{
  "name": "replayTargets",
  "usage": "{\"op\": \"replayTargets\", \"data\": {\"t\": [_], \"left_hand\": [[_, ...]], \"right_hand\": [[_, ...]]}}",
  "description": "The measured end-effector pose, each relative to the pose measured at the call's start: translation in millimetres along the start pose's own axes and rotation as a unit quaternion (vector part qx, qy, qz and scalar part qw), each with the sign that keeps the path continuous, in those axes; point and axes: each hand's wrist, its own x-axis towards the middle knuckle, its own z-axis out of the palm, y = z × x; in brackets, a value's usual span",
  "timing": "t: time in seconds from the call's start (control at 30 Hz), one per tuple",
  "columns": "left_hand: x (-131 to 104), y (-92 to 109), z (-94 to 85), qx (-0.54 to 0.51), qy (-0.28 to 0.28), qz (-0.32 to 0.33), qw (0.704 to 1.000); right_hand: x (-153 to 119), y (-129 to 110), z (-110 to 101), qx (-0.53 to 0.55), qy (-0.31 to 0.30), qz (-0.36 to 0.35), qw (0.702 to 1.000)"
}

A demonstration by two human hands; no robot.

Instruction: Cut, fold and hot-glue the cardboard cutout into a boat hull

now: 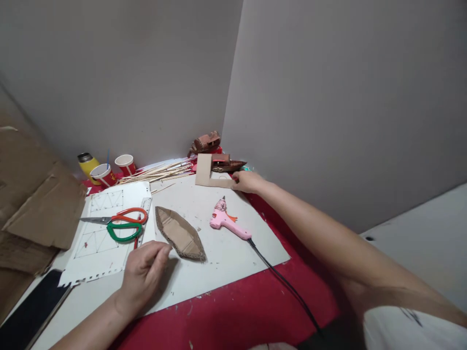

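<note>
My left hand (144,270) rests on the white sheet with its fingers curled in, and no object shows in it. Just beyond its fingertips lies a small boat-shaped cardboard hull (180,233) with raised sides and pointed ends. Stretched out to the far right, my right hand (250,182) pinches the end of an L-shaped cardboard piece (204,172); some of its fingers are hidden. A brown model boat (228,163) stands behind that piece. Between my hands lies a pink glue gun (229,224), its nozzle pointing away from me.
Orange-and-green-handled scissors (126,224) lie on a paper with drawn triangles (85,262). Thin wooden sticks (164,170), red-and-white paper cups (126,165) and a yellow bottle (87,167) stand behind. Large cardboard (44,204) is at left. A black cord (288,282) crosses the red cloth.
</note>
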Motion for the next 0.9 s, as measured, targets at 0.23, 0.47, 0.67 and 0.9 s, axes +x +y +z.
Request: {"op": "replayTargets", "data": {"t": [0.23, 0.47, 0.67, 0.9], "left_hand": [[-1, -5, 4.1, -0.007, -0.032, 0.029, 0.999], [2, -3, 4.9, -0.054, 0.007, -0.117, 0.992], [31, 22, -8.8, -0.289, -0.014, -0.297, 0.91], [65, 32, -18.9, -0.405, -0.041, -0.285, 0.868]], "right_hand": [[-8, 0, -30, 0.042, 0.034, -0.007, 0.999], [-57, -38, -66, 0.229, 0.086, -0.08, 0.966], [-112, -94, -58, 0.506, -0.152, -0.217, 0.821], [-144, -136, -36, 0.539, -0.236, -0.234, 0.774]]}}
